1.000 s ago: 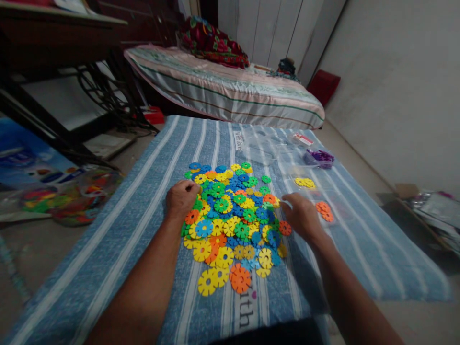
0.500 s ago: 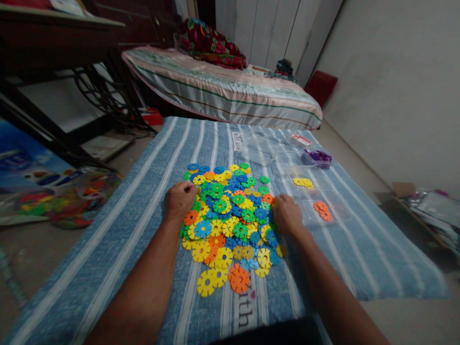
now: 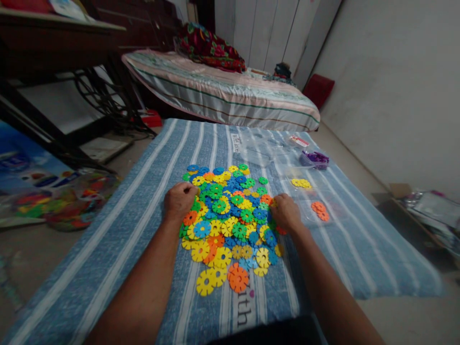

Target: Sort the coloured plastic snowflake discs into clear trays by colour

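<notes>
A spread of flat, notched snowflake discs [image 3: 238, 230] in yellow, green, blue and orange lies on the striped blue cloth in the head view. Many of them overlap. At the pile's left edge rests my left hand [image 3: 180, 202], its fingers curled closed; whatever they hold, if anything, is hidden. My right hand [image 3: 286, 212] is at the opposite edge, fingers bent down and closed against the outer discs, with their tips out of sight. An orange disc [image 3: 281, 231] peeks out beneath it. Nearest to me are two yellow discs and a large orange disc [image 3: 238, 278].
Right of the pile, a clear plastic tray [image 3: 305, 199] holds yellow pieces [image 3: 301, 183] and orange discs [image 3: 319, 211]. Behind it stand a container of purple pieces [image 3: 316, 159] and a red-and-white packet [image 3: 299, 140]. A bed [image 3: 223, 96] lies beyond the table; a treadle stand [image 3: 97, 91] is on the left.
An orange disc now shows below my right hand, where it was not visible before. My left hand stays in place, and the view shifts slightly.
</notes>
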`<state>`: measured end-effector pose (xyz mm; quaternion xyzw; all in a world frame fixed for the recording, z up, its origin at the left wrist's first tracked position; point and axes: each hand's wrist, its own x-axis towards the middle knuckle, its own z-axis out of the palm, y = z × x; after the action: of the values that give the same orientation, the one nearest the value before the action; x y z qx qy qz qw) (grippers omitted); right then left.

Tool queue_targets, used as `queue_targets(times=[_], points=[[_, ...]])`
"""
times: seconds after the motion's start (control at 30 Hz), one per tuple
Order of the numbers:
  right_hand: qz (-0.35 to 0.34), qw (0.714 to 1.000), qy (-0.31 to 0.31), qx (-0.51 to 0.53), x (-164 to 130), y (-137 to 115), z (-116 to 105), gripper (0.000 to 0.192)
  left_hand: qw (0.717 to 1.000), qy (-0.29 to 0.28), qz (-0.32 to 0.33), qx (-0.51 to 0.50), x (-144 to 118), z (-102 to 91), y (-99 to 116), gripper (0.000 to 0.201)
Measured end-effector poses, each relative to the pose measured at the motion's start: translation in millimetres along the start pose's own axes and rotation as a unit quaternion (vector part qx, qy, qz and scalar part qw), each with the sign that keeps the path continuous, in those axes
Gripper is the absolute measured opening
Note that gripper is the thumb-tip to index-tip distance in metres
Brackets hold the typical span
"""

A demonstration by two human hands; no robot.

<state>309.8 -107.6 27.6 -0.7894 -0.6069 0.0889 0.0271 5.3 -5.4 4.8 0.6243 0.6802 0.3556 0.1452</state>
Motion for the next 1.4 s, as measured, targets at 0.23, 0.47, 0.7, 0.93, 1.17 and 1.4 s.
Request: queue_targets(times=[0.23,0.47,0.7,0.93,1.17,1.4], points=[[0.039,0.997,0.06,0.038,-6.0,0.1,-1.1,0.02,1.0,-0.002,-0.005,-0.004,0.1,0.5,-0.7,0.02],[0.05,0.996,0.059,0.051,-17.5,1.6,-12.8,0.022,1.0,0.004,0.0,-0.004,1.1,2.1,-1.6,0.019],[0.023,0.998,0.06,0.018,-22.4,2.8,-38.0,0.021,1.0,0.001,0.003,-0.001,1.1,1.7,-1.2,0.019],[0.069,0.941,0.33,0.027,4.6,33.6,-61.4,0.027,1.0,0.005,0.007,-0.004,1.7,3.3,-3.5,0.02],[-0.052,0.995,0.084,-0.022,-6.8,5.9,-30.9,0.021,1.0,0.001,0.004,-0.007,1.9,4.1,-5.0,0.021],[-0.018,0.998,0.002,-0.055,-1.8,-8.7,-5.8,0.031,1.0,0.005,0.002,-0.007,3.0,4.2,-6.1,0.022]])
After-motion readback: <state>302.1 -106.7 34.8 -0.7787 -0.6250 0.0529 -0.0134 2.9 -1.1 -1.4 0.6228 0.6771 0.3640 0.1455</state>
